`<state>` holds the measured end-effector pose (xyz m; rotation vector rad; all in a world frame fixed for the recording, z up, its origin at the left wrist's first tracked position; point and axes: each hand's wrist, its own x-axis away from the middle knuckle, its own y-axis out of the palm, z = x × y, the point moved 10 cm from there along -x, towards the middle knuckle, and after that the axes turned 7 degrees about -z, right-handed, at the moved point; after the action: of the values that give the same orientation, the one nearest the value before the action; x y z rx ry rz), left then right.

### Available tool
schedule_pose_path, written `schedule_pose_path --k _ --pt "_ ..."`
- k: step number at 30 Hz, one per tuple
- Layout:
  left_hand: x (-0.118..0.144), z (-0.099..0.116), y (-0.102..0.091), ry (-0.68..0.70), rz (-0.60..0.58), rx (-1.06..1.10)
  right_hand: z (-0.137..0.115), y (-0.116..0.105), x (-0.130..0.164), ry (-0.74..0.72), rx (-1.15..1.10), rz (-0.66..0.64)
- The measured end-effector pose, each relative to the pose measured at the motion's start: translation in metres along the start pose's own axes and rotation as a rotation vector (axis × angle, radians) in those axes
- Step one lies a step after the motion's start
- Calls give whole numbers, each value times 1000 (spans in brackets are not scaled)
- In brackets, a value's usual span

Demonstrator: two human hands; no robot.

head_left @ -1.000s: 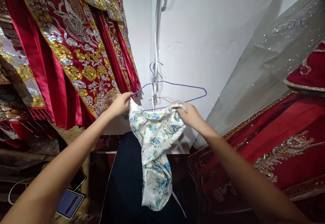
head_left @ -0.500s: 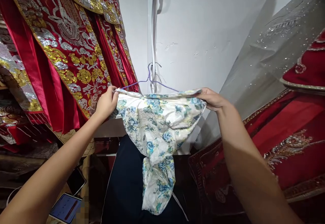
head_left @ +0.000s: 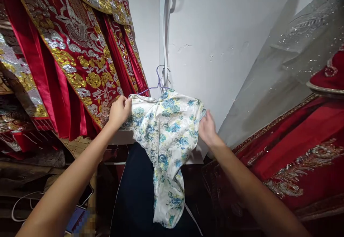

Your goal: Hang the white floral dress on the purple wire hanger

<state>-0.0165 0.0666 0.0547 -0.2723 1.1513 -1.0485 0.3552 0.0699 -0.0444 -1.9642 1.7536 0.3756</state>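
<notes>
A white garment with blue and yellow flowers (head_left: 166, 136) hangs over a purple wire hanger (head_left: 159, 81), whose hook is caught on a white cord (head_left: 166, 33) on the wall. My left hand (head_left: 119, 110) pinches the garment's left shoulder at the hanger's end. My right hand (head_left: 207, 127) touches the garment's right edge with fingers loosely spread. Most of the hanger is hidden under the cloth.
Red robes with gold and silver embroidery (head_left: 77, 51) hang at the left. More red embroidered cloth (head_left: 301, 151) and a grey sequinned fabric (head_left: 285, 68) fill the right. A dark garment (head_left: 134, 197) hangs below. A phone (head_left: 76, 221) and white cable (head_left: 18, 203) lie at bottom left.
The garment has been pulled over the hanger's right end and now drapes down. My right hand dropped from the top edge to the garment's right side. My left hand stayed.
</notes>
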Motion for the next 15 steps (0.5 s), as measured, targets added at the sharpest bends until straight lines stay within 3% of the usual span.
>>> schedule_pose_path --k 2,4,7,9,11,15 --pt "-2 7 2 2 -7 9 -10 -27 -18 18 -126 111" --pt "-9 21 2 31 -2 49 -33 -39 -40 6 -118 143" --pt "-21 41 2 74 -3 133 -82 -34 -62 -42 -2 120" --pt "-26 47 3 97 -12 155 -108 -21 -59 -55 58 77" --pt "-27 46 6 108 -34 191 -121 1 -44 -57 52 -70" --pt "-12 35 31 100 -189 490 -111 66 13 -81 -25 -647"
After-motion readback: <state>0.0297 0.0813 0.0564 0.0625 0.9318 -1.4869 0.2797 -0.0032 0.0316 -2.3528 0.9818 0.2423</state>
